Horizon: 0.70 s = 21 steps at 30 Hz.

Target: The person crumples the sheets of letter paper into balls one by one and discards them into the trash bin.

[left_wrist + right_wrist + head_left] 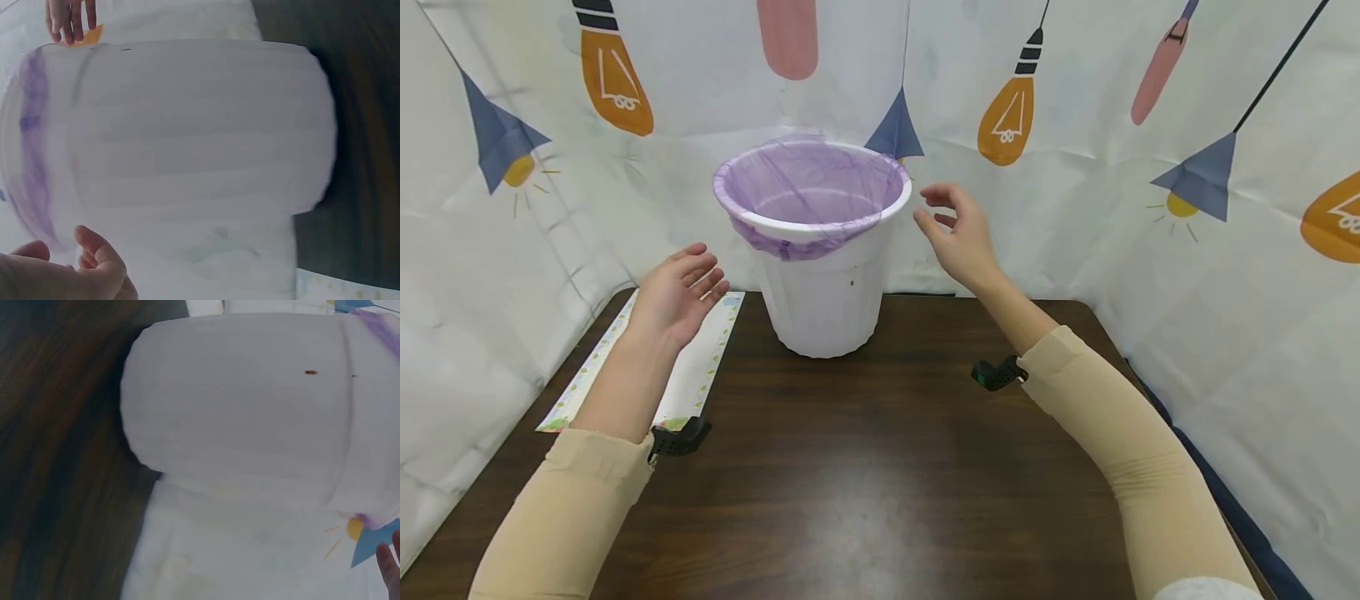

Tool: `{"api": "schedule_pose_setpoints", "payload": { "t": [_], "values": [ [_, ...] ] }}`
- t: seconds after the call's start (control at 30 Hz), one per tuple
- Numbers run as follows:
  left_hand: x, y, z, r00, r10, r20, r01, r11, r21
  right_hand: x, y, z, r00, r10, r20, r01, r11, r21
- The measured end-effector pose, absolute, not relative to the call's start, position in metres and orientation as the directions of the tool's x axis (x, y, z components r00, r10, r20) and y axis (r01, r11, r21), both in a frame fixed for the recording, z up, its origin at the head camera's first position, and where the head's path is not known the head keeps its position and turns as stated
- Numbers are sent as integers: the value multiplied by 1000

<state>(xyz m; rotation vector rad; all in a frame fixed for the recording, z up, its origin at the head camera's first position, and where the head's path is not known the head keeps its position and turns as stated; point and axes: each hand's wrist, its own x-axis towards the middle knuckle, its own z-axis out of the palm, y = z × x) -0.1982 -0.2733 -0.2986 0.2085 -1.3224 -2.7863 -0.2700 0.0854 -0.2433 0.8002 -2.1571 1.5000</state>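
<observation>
A white plastic trash can [823,300] stands upright at the back of the table. A thin purple trash bag [820,187] lines it, folded over the rim all round. My left hand [679,292] hovers to the left of the can with fingers loosely extended, apart from it and holding nothing. On the other side, close to the rim, my right hand [957,233] hangs in the air with relaxed, slightly bent fingers and nothing in them. Both hands also show beside the can in the left wrist view; only some fingertips [389,562] appear in the right wrist view.
A white sheet with a leafy printed border [700,375] lies on the left of the dark wooden table [850,475], partly under my left forearm. Behind and on both sides hangs a white cloth [1097,150] printed with lamps and bulbs.
</observation>
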Motion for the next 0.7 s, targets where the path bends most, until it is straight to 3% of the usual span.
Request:
{"api": "schedule_pose_setpoints", "payload": {
  "t": [0.23, 0.4, 0.7],
  "values": [
    [-192, -289, -336, -984, -104, -148, -71, -528, 846, -272, 104, -271, -779, -272, 564, -625, 276, -730],
    [-186, -296, -359, -971, -129, -203, -130, -430, 894, -295, 122, -305, -790, -320, 523, -607, 293, -739],
    [-180, -309, -381, -899, -350, -262, -217, -163, 963, -303, 131, -335, -794, -379, 475, -592, 307, -745]
  ]
}}
